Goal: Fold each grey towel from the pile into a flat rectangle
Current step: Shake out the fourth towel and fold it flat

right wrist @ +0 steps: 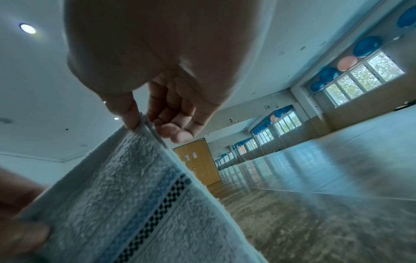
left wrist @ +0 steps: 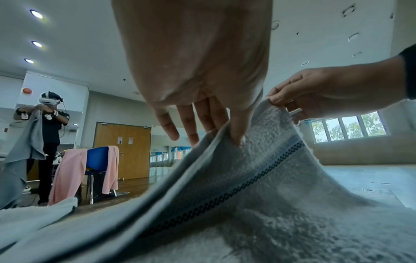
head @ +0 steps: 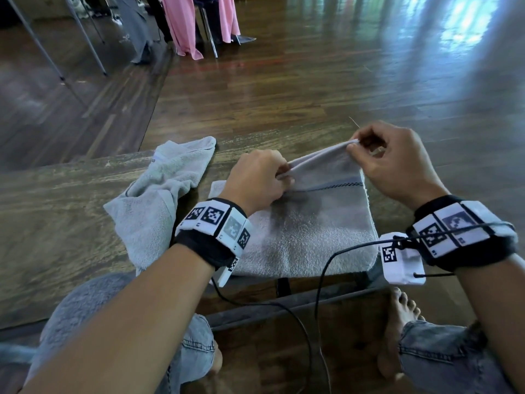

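Observation:
A grey towel (head: 309,231) with a blue and black checked stripe (head: 332,186) lies part-folded on the low wooden table (head: 56,200). Its far edge is lifted off the rest. My left hand (head: 279,174) pinches the left end of that raised edge. My right hand (head: 353,146) pinches the right corner, held higher. The left wrist view shows the thumb pressed on the towel (left wrist: 270,178), the other fingers (left wrist: 171,128) straighter behind the cloth. In the right wrist view thumb and forefinger nip the towel's (right wrist: 126,186) hem. A second crumpled grey towel (head: 159,191) lies to the left.
The table's near edge runs just before my knees, with cables (head: 321,280) hanging over it. Wooden floor stretches beyond. A chair draped in pink cloth (head: 184,24) stands far back, and another person (left wrist: 47,135) holds a towel there.

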Tool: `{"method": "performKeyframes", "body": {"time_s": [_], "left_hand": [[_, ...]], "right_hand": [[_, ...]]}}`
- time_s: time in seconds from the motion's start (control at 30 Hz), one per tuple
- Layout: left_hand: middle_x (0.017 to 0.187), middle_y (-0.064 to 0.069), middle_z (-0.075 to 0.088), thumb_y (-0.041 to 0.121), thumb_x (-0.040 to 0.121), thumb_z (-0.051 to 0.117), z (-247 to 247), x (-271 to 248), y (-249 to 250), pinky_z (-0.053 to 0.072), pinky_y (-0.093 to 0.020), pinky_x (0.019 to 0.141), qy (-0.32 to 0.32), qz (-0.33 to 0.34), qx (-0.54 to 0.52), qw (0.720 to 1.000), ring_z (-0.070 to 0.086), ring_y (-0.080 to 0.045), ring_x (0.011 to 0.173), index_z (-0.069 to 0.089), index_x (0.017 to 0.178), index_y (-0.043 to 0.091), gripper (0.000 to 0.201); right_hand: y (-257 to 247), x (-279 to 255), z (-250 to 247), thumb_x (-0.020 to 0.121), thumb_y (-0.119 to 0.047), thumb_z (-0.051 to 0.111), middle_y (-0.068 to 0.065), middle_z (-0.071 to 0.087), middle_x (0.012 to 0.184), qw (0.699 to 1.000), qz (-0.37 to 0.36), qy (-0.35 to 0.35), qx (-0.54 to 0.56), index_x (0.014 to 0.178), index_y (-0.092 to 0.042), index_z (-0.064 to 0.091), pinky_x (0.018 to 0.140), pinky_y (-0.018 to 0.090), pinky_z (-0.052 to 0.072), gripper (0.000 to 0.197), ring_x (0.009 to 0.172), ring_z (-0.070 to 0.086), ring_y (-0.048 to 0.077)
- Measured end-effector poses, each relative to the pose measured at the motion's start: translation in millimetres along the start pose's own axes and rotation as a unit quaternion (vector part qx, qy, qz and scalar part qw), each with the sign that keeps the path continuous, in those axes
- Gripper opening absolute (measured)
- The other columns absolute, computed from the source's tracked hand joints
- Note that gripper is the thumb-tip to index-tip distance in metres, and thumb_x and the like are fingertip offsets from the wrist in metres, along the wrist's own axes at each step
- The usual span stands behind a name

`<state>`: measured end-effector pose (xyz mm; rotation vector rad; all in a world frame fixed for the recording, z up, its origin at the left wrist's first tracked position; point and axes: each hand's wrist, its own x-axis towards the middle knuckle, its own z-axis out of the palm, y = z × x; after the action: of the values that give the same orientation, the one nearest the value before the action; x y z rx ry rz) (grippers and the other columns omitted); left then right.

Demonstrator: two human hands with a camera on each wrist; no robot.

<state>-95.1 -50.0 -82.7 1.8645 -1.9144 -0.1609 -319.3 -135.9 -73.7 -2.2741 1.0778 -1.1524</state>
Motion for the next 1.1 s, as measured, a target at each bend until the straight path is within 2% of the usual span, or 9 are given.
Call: {"method": "performKeyframes", "body": {"time_s": [0.07, 0.17, 0.3, 0.43, 0.53, 0.63, 0.77, 0.93, 1.1], "left_hand": [[0.073, 0.001, 0.06, 0.029, 0.087, 0.066, -4, -1, -5, 0.046, -0.034, 0.065, -0.003, -0.021, 0.014, 1.0, 0.057, -0.022, 0.07, 0.062, 0.067, 0.017, 0.023], [0.057, 0.0, 0.049, 0.019, 0.083, 0.066, -12, -1, -17, 0.04, -0.034, 0.059, 0.0, -0.047, 0.008, 0.999, 0.051, -0.024, 0.061, 0.049, 0.05, 0.02, 0.037], [0.057, -0.019, 0.054, 0.017, 0.08, 0.072, -22, -6, -37, 0.04, -0.038, 0.053, -0.01, -0.1, 0.01, 0.995, 0.042, -0.024, 0.054, 0.066, 0.057, 0.006, 0.027], [0.062, -0.026, 0.055, 0.006, 0.078, 0.068, -28, -13, -51, 0.045, -0.044, 0.055, 0.002, -0.129, 0.033, 0.991, 0.041, -0.025, 0.056, 0.066, 0.06, 0.0, 0.019], [0.064, -0.019, 0.065, 0.011, 0.081, 0.071, -35, -19, -60, 0.05, -0.039, 0.061, 0.029, -0.151, 0.028, 0.988, 0.054, -0.024, 0.061, 0.076, 0.071, 0.005, 0.013], [0.077, -0.01, 0.074, 0.013, 0.081, 0.078, -39, -26, -65, 0.054, -0.03, 0.069, 0.071, -0.163, 0.008, 0.984, 0.066, -0.02, 0.075, 0.081, 0.086, 0.01, 0.007], [0.067, -0.002, 0.069, 0.019, 0.071, 0.087, -43, -33, -61, 0.04, -0.007, 0.056, 0.133, -0.165, -0.047, 0.976, 0.058, -0.009, 0.062, 0.081, 0.083, 0.01, 0.016], [0.068, -0.001, 0.07, 0.019, 0.066, 0.09, -48, -41, -57, 0.042, -0.006, 0.055, 0.189, -0.149, -0.112, 0.964, 0.06, -0.007, 0.06, 0.077, 0.075, 0.012, 0.016], [0.069, 0.001, 0.068, 0.025, 0.063, 0.091, -56, -43, -63, 0.038, -0.007, 0.057, 0.186, -0.139, -0.099, 0.968, 0.058, -0.005, 0.062, 0.072, 0.094, 0.015, 0.038]], "right_hand": [[7, 1, -4, 0.09, -0.023, 0.067, -0.001, 0.068, 0.078, 1.0, 0.004, 0.03, -0.005, 0.091, -0.015, 0.07, 0.066, 0.013, 0.048, 0.008, 0.068, 0.06, 0.009], [23, 3, -11, 0.09, -0.024, 0.067, -0.003, 0.065, 0.074, 0.997, 0.035, 0.064, -0.031, 0.088, -0.018, 0.068, 0.062, 0.004, 0.043, 0.007, 0.064, 0.057, 0.01], [39, -2, -12, 0.089, -0.026, 0.068, -0.011, 0.061, 0.07, 0.993, 0.079, 0.063, -0.065, 0.083, -0.024, 0.065, 0.06, 0.0, 0.039, 0.007, 0.064, 0.057, 0.002], [47, -8, -11, 0.088, -0.028, 0.069, -0.02, 0.057, 0.069, 0.988, 0.104, 0.062, -0.096, 0.082, -0.023, 0.065, 0.068, 0.017, 0.04, 0.009, 0.064, 0.054, -0.002], [50, -11, -15, 0.089, -0.027, 0.07, -0.016, 0.059, 0.07, 0.986, 0.124, 0.06, -0.096, 0.085, -0.021, 0.066, 0.073, 0.022, 0.042, 0.008, 0.065, 0.055, 0.002], [48, -14, -15, 0.088, -0.026, 0.071, -0.013, 0.06, 0.071, 0.985, 0.128, 0.054, -0.1, 0.086, -0.019, 0.067, 0.066, 0.017, 0.039, 0.008, 0.066, 0.054, -0.002], [43, -14, -14, 0.088, -0.025, 0.072, -0.007, 0.063, 0.073, 0.985, 0.133, 0.051, -0.098, 0.088, -0.017, 0.069, 0.066, 0.016, 0.04, 0.009, 0.064, 0.054, -0.002], [37, -15, -17, 0.088, -0.026, 0.071, -0.011, 0.061, 0.072, 0.986, 0.128, 0.062, -0.087, 0.087, -0.02, 0.066, 0.078, 0.026, 0.044, 0.008, 0.072, 0.06, 0.014], [38, -22, -24, 0.086, -0.038, 0.069, -0.015, 0.063, 0.063, 0.989, 0.118, 0.079, -0.041, 0.087, -0.029, 0.065, 0.059, 0.019, 0.04, 0.01, 0.058, 0.056, -0.003]]}}
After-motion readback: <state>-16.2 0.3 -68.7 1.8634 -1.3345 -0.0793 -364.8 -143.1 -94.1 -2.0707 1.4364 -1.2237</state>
